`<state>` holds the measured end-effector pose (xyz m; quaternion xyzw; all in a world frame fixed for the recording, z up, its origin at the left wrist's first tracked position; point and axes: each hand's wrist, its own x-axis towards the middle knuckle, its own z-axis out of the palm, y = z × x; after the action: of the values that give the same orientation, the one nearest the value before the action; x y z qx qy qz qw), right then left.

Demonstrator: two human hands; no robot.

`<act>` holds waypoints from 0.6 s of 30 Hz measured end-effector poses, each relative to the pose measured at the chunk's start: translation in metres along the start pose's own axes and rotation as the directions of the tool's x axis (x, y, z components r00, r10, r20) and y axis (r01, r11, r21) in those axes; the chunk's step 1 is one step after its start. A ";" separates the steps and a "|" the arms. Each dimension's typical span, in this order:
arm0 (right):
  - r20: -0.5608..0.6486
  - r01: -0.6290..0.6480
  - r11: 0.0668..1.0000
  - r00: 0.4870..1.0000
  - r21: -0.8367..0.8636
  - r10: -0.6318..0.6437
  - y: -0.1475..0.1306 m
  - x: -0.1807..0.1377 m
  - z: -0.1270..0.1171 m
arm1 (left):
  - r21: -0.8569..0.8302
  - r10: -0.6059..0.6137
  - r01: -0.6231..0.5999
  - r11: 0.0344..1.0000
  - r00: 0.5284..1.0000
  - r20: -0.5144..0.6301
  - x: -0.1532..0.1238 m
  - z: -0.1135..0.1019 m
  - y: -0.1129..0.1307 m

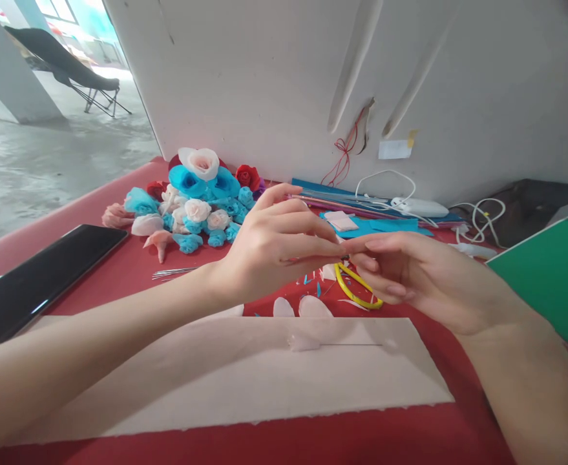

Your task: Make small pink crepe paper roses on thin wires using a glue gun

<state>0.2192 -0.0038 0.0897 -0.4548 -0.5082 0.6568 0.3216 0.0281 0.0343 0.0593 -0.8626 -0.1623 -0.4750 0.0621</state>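
Observation:
My left hand (284,242) and my right hand (414,278) meet at the fingertips above a pale pink sheet (264,381). The left fingers reach rightward, pressed together at the tips, with the index raised. On the right hand the fingers curl in around the meeting point. Anything pinched there is too small or hidden to make out. Below, a thin wire with a small pale paper bud (305,343) lies on the sheet. Two pale petals (315,307) rest just beyond its far edge. Behind the right fingers shows a yellow scissors handle (354,294).
Crepe-paper flowers (197,210) in blue, white, pink and red pile up at the back left. A black phone-like slab (46,271) lies at the left, thin wires (172,272) near it. Blue paper (395,226), a white power strip (419,206) and a green board (550,284) are rightward.

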 end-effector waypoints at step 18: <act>0.028 -0.065 0.998 0.998 0.005 0.065 0.006 0.008 -0.006 | -0.142 -0.039 0.041 0.989 0.999 0.014 -0.006 0.014 -0.007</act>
<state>0.2219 0.0035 0.0812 -0.4610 -0.4958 0.6746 0.2942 0.0337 0.0434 0.0459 -0.8640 -0.1458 -0.4818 -0.0098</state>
